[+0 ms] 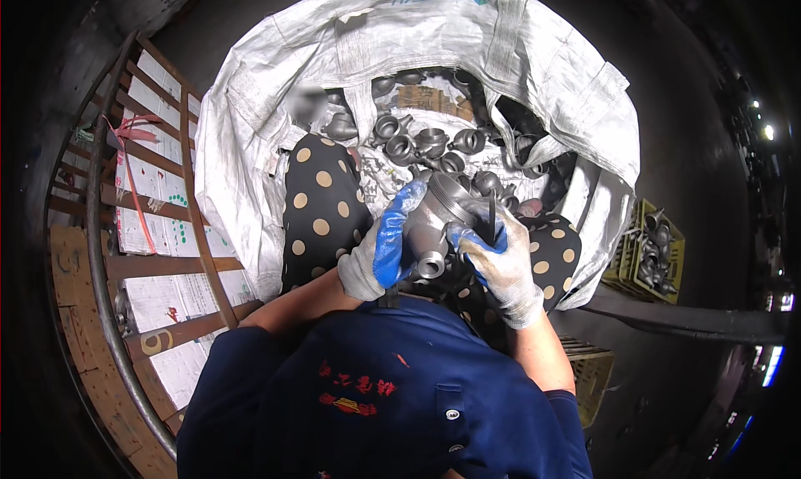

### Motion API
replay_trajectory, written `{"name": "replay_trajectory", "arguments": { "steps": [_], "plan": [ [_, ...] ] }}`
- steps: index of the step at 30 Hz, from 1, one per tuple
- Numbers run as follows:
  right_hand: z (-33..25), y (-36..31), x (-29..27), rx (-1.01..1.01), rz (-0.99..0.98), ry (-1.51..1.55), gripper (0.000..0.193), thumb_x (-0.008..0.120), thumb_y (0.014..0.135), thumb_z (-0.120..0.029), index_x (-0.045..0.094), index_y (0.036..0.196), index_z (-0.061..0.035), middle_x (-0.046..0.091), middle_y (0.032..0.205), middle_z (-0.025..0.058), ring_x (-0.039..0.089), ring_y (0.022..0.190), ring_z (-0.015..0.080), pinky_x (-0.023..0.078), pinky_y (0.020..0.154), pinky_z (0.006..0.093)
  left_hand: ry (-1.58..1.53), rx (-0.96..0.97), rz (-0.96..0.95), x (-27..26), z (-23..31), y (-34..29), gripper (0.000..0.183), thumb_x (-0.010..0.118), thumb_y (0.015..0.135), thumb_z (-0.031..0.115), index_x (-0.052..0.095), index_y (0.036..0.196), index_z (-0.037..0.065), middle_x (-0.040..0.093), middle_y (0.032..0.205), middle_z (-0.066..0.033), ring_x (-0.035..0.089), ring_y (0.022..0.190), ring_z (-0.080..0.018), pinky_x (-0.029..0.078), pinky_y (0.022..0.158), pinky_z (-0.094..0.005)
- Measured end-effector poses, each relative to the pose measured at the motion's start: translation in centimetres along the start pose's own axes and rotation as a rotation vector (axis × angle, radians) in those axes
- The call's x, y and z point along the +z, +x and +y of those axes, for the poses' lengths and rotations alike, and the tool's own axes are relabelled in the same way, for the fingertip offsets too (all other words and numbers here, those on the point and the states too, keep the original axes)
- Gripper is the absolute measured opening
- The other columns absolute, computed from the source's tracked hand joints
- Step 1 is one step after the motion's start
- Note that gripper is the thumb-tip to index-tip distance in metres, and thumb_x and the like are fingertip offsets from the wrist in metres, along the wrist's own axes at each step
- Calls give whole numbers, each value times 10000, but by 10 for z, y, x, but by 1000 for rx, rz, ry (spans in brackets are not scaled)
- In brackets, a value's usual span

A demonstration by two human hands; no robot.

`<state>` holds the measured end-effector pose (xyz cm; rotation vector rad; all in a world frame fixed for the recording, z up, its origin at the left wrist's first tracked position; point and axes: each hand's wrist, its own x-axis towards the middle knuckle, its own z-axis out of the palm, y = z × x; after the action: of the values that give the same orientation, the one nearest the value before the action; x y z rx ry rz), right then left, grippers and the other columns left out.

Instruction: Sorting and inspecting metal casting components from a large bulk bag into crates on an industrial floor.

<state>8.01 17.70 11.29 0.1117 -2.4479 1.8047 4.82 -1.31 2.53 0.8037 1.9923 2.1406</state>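
In the near middle of the scene, a grey metal part (pixel 430 224) is held up off the lap. The left hand (pixel 385 249) has its fingers curled round the left side. The right hand (pixel 499 266) seems to grip a thin dark stick (pixel 492 210) by the right side. The part looks hard, stiff and maybe heavy; its fat round belly seems best to hold. It has a ringed far end and a short near pipe.

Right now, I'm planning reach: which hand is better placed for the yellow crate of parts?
Probably the right hand: it's nearer the crate; the left hand, farther left, cradles the metal part.
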Motion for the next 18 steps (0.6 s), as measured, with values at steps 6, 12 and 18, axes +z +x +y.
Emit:
{"name": "replay_trajectory", "arguments": {
  "steps": [6, 12, 18],
  "plan": [
    [4, 0, -7, 51, -75, -33, 256, 703, 750, -63, 615, 970, 34, 616, 819, 32, 526, 730, 68, 451, 696, 233, 155, 145, -41, 0, 17, 3, 648, 598, 855, 99, 262, 1393, -32, 395, 1367, -195, 425, 1245, -294, 322, 1057, -385],
    [0, -3, -16, 59, -74, 70, 381, 719, 721, -79, 616, 1063, 53, 647, 918, 60, 576, 848, 115, 464, 795, 266, 160, 246, -35, 3, 30, 13, 799, 673, 826, 260, 218, 1391, -75, 398, 1356, -225, 445, 1225, -317, 335, 1038, -410],
    [-11, -8, -7, 114, 9, 170, 343, 701, 733, -45, 618, 1053, 47, 646, 902, 63, 575, 810, 104, 469, 772, 254, 294, 402, -74, 2, 20, 10, 831, 702, 815, 219, 191, 1411, -54, 301, 1418, -225, 335, 1308, -306, 258, 1084, -395]
  ]
}}
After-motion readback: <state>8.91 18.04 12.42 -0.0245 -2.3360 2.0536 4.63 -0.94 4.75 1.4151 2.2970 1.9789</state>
